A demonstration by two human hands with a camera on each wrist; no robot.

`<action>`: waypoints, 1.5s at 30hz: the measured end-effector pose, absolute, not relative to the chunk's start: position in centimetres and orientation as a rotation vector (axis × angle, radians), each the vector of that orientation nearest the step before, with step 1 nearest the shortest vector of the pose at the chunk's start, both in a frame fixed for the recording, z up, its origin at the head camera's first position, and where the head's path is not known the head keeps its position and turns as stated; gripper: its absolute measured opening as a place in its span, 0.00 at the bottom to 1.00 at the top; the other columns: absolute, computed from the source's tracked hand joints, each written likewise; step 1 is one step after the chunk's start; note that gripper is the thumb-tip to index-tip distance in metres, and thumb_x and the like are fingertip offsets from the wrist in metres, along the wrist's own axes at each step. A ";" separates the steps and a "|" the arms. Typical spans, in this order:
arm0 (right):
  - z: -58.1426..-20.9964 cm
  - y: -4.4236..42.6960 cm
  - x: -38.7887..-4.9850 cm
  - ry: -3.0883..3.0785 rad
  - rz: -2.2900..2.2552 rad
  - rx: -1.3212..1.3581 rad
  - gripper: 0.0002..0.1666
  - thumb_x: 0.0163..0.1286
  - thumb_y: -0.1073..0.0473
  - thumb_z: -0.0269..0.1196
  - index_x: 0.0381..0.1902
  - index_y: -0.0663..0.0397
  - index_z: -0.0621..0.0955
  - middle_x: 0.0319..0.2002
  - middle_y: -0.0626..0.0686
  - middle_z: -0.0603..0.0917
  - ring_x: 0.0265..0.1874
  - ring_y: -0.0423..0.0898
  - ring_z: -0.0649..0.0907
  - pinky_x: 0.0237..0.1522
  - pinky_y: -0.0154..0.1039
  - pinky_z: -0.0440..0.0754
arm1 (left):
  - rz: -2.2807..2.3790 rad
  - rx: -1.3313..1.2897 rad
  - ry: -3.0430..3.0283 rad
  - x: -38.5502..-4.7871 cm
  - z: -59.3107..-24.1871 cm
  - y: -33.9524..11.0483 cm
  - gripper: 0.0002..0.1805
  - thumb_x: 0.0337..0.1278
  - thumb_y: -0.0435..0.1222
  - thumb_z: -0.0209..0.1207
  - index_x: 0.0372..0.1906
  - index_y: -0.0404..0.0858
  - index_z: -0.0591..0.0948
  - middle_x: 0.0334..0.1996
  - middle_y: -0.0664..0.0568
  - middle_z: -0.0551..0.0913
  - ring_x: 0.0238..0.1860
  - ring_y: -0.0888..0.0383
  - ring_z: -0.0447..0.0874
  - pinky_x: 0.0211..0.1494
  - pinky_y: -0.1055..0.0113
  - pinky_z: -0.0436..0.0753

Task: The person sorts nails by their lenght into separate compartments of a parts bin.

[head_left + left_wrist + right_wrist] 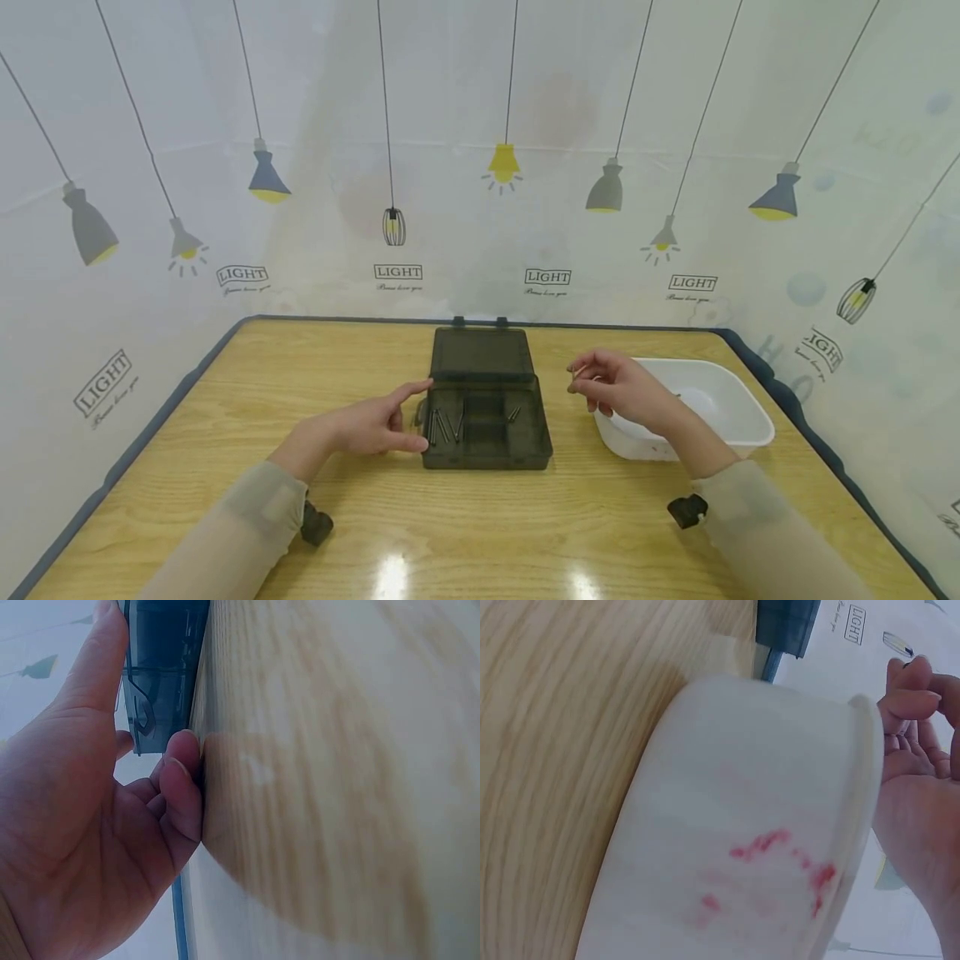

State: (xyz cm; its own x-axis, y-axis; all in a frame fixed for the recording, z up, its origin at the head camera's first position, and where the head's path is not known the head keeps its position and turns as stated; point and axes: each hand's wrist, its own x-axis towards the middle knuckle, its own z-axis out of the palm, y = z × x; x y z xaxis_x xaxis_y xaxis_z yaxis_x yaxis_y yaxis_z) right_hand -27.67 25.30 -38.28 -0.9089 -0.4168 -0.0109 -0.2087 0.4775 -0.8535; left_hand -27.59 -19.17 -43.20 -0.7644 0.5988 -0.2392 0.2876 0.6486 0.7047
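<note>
A dark see-through compartment box (pixel 487 450) lies on the table with its lid (pixel 482 350) raised at the back. Long thin dark metal pieces (pixel 442 427) lie in its left compartment, and a few short ones (pixel 513 414) are on the right side. My left hand (pixel 367 423) rests at the box's left side, index finger by the rear corner and thumb at the front one. Between thumb and index finger, my right hand (pixel 626 392) pinches a small thin metal piece (pixel 576 373), its exact kind too small to tell. That hand is above the left rim of a white basin (pixel 757 425).
The basin stands to the box's right; in the right wrist view its outer wall (pixel 727 787) has red marks. Something small and dark (pixel 678 395) is inside, partly behind the forearm. A lamp-patterned curtain (pixel 480 233) surrounds the wooden table (pixel 465 533) at the back and sides.
</note>
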 end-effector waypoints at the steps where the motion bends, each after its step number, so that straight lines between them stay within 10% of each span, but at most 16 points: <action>1: -38.3 25.0 -27.6 2.502 -1.406 -0.547 0.16 0.85 0.56 0.65 0.63 0.59 0.79 0.43 0.53 0.88 0.32 0.60 0.84 0.29 0.39 0.81 | 0.915 0.691 2.414 -27.6 -43.2 -19.2 0.58 0.72 0.58 0.70 0.92 0.57 0.45 0.34 0.48 0.82 0.32 0.55 0.80 0.42 0.58 0.80; 31: -39.9 20.6 -27.7 2.494 -1.313 -0.523 0.09 0.84 0.59 0.64 0.54 0.59 0.82 0.47 0.65 0.90 0.27 0.46 0.85 0.25 0.35 0.76 | 0.888 0.692 2.430 -27.4 -43.0 -19.1 0.59 0.71 0.59 0.70 0.92 0.56 0.45 0.36 0.49 0.82 0.34 0.56 0.79 0.43 0.59 0.80; 40: -39.2 21.0 -27.6 2.528 -1.283 -0.514 0.15 0.86 0.57 0.60 0.61 0.61 0.82 0.53 0.64 0.91 0.33 0.65 0.88 0.23 0.37 0.75 | 0.923 0.690 2.406 -27.3 -43.0 -19.1 0.58 0.72 0.57 0.70 0.92 0.56 0.45 0.35 0.48 0.81 0.32 0.55 0.78 0.41 0.58 0.79; 45: -38.6 22.9 -27.8 2.575 -1.321 -0.478 0.15 0.87 0.54 0.61 0.60 0.58 0.82 0.54 0.66 0.90 0.32 0.58 0.88 0.28 0.40 0.81 | 0.904 0.696 2.421 -27.4 -43.0 -19.1 0.59 0.71 0.59 0.70 0.92 0.55 0.45 0.35 0.49 0.82 0.33 0.55 0.80 0.42 0.59 0.80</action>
State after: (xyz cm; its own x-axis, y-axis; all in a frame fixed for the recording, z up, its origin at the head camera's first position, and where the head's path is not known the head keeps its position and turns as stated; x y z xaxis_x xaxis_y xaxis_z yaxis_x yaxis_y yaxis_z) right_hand -27.79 22.91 -38.65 -0.9258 -0.3764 -0.0365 -0.1898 0.5461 -0.8159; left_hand -27.38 -19.08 -42.95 -0.7656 0.5970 -0.2397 0.2936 0.6558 0.6955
